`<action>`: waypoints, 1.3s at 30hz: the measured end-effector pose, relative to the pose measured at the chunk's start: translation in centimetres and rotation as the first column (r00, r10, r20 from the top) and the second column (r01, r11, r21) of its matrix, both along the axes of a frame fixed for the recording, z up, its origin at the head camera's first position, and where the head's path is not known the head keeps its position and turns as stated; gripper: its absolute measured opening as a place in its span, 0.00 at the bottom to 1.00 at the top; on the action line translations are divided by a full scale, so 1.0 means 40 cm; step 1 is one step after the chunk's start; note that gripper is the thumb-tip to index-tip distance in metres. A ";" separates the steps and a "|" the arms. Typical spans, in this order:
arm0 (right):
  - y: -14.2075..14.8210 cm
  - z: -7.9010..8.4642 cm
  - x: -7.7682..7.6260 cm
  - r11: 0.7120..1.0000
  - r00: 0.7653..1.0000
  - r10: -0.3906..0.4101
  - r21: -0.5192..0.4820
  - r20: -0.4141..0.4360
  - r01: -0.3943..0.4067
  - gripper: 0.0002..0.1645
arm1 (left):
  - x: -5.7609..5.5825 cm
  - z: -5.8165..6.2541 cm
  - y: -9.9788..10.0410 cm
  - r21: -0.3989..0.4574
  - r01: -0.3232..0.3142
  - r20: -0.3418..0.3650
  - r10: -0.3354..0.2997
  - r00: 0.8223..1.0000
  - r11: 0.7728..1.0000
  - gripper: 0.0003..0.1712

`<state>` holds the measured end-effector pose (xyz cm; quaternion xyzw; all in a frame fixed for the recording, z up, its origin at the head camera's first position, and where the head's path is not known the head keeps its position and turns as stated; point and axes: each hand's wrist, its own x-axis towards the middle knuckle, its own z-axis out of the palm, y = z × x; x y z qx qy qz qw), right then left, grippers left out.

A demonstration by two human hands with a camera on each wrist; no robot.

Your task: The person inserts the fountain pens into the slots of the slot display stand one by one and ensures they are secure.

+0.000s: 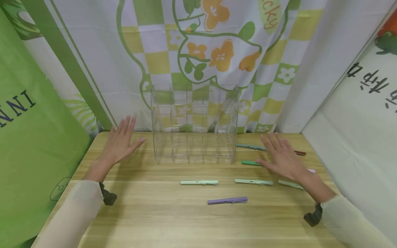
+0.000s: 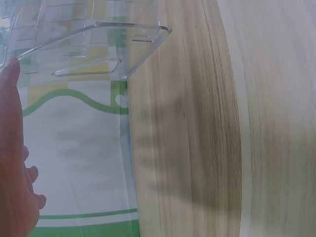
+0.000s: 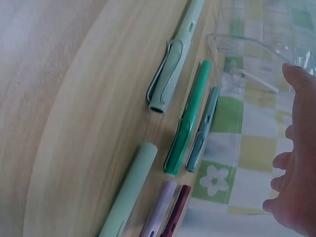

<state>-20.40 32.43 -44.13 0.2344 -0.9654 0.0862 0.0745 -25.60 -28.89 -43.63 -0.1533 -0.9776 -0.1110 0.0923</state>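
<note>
A clear divided organizer (image 1: 194,137) stands upright at the back of the wooden table. To its left is my left hand (image 1: 121,143), fingers spread and holding nothing; its thumb points toward the organizer. My right hand (image 1: 283,158) hovers over the pens on the right, fingers extended, with nothing gripped. Beneath and around it lie a teal pen (image 3: 203,129), a green pen (image 3: 188,118), a lilac pen (image 3: 159,208), a dark red pen (image 3: 176,211) and a pale green pen (image 1: 289,184). Nearer the middle are two mint pens, one left (image 1: 199,183), one right (image 1: 253,182), and a purple pen (image 1: 227,200).
A patterned curtain (image 1: 158,62) hangs right behind the table's back edge. Green cloth (image 1: 37,137) borders the left side and white cloth (image 1: 356,137) the right. Bare wooden tabletop (image 1: 186,224) extends in front of the pens.
</note>
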 end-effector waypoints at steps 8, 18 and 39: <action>-0.022 -0.003 0.031 1.000 0.999 0.028 -0.007 0.027 -0.027 0.56 | -0.004 -0.004 0.022 0.060 0.035 -0.051 -0.032 0.998 0.998 0.56; -0.056 -0.016 0.075 0.997 0.998 0.064 -0.048 0.017 -0.063 0.54 | -0.005 -0.003 0.053 0.223 0.071 -0.074 -0.056 0.996 0.972 0.60; -0.160 -0.049 0.120 0.966 0.977 0.199 -0.155 -0.075 -0.209 0.46 | 0.004 0.011 0.122 0.579 0.175 -0.084 -0.156 0.984 0.796 0.58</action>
